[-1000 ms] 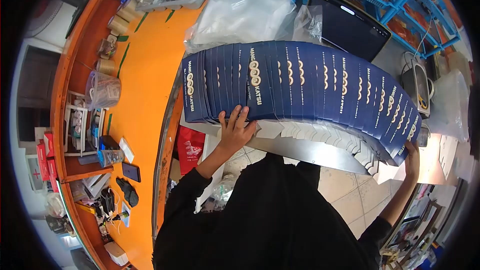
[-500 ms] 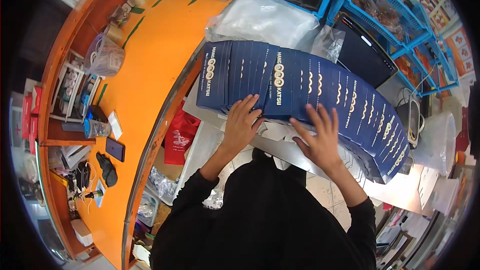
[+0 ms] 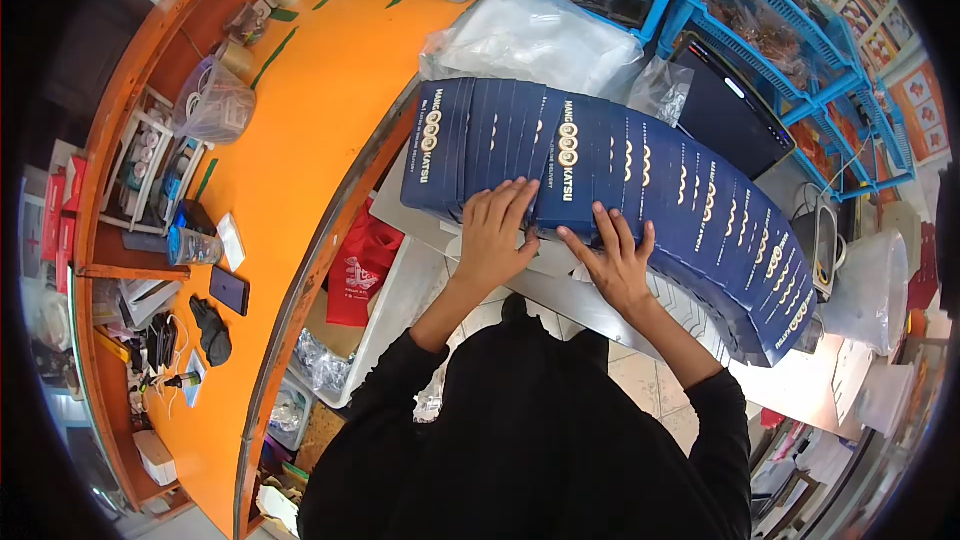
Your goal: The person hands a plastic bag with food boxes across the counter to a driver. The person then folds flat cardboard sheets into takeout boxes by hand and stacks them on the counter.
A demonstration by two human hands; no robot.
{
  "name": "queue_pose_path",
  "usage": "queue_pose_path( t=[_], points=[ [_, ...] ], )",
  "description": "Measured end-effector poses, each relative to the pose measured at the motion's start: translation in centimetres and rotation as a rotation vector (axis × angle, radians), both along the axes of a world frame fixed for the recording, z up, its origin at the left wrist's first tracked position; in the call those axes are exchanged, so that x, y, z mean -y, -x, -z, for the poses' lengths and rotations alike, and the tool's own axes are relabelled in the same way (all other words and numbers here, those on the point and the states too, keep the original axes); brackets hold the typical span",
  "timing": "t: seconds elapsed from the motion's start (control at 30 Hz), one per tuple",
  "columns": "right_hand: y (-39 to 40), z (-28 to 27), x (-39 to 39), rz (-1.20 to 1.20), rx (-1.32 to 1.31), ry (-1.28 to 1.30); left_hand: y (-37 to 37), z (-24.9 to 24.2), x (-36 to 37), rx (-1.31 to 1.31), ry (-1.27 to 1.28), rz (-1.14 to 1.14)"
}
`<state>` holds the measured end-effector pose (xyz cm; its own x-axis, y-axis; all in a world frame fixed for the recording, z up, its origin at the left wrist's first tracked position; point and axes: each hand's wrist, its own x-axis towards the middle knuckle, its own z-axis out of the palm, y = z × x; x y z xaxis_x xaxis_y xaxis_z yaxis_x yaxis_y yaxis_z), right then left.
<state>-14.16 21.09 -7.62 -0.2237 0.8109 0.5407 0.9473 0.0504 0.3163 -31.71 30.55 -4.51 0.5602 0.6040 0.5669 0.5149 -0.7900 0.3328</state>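
A long curved row of nested dark blue paper food boxes stretches across the metal counter, printed with white and gold "KATSU" lettering. My left hand lies against the near side of the row at its left part, fingers extended over the box faces, thumb pointing right. Just right of it, my right hand touches the lower near edge of the boxes, fingers spread. Both hands are open, and neither is wrapped round a box. The undersides of the boxes are hidden.
An orange counter runs along the left, with a phone on it. Behind the boxes lie clear plastic bags, a dark-screened device and blue plastic racks. A red bag sits below, between the counters.
My right hand has moved left along the boxes, closer to my left hand, and its fingers now touch their near edge. The left hand stays on the row. The view has shifted slightly.
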Motion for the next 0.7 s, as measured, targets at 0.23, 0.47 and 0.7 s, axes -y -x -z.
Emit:
queue_pose_path(
  t=[0.23,0.47,0.7],
  points=[
    [0.6,-1.7,-0.2,0.021,-0.088,0.01,0.0,-0.2,-0.5,0.032,-0.076,-0.102],
    [0.7,-1.6,-0.2,0.021,-0.126,0.016,0.0,0.4,-0.7,0.052,-0.149,-0.126],
    [0.8,-2.1,-0.4,0.048,-0.177,0.016,-0.1,-0.1,-0.4,0.007,-0.121,-0.126]
  ],
)
